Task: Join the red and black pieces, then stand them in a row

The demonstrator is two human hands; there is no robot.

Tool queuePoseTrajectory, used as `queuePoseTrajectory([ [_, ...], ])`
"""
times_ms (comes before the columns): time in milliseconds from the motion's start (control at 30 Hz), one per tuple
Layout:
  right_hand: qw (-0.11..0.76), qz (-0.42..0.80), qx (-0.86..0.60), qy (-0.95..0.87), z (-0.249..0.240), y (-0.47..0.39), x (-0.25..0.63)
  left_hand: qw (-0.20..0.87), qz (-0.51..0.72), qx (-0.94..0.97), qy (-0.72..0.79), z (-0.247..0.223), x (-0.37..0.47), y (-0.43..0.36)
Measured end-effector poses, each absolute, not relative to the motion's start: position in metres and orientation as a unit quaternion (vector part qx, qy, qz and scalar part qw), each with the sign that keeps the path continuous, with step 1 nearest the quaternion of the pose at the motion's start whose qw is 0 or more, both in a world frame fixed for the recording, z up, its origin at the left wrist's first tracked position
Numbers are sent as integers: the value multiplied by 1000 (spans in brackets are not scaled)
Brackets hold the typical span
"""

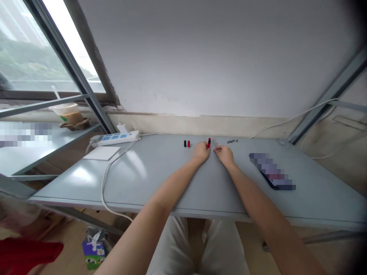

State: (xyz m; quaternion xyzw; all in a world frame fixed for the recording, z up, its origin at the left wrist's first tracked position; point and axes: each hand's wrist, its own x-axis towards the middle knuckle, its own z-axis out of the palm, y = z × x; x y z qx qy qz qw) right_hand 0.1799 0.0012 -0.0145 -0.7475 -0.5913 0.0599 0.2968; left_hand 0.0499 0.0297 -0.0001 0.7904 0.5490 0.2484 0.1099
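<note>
Here at the far side of the grey, smooth-topped table [155, 164], the left hand [202, 151] has its fingers bent in close, right against small red and black pieces [208, 145]; whether it actually grips them I cannot tell. Across from it, the right hand [225, 153] holds its fingertips narrow, almost pinched, and what sits between them is too small to make out. A clear, see-through item [214, 141] shows faintly between the two.

Left of the hands, a small black cylinder [185, 143] and a small red cylinder [189, 144] stand upright side by side; to the right, a row of tiny dark pieces [232, 141] lines the back.

Writing now: the white power strip with blue panels [116, 138] carries markings too small to read, and the dark-edged phone [271, 172] has a pixelated screen.

On room, the back edge runs close behind the hands, against the pale wall [200, 76]. Broad tabletop stretches from the left forearm to the white cable [103, 179]; the phone lies beyond the right forearm, well in from the front edge.
</note>
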Motion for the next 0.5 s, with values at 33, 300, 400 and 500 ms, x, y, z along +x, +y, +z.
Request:
queuePoseTrajectory([
  [33, 295, 60, -748, -591, -15, 2, 180, 103, 243, 794, 547, -1, 50, 31],
  [300, 297, 69, -758, -576, -15, 2, 177, 114, 210, 778, 580, 2, 55, 33],
  [400, 291, 63, -759, -579, -13, 1, 177, 119, 207, 768, 594, 4, 58, 32],
  [500, 292, 58, -756, -583, -13, 1, 177, 120, 205, 770, 593, 5, 60, 34],
])
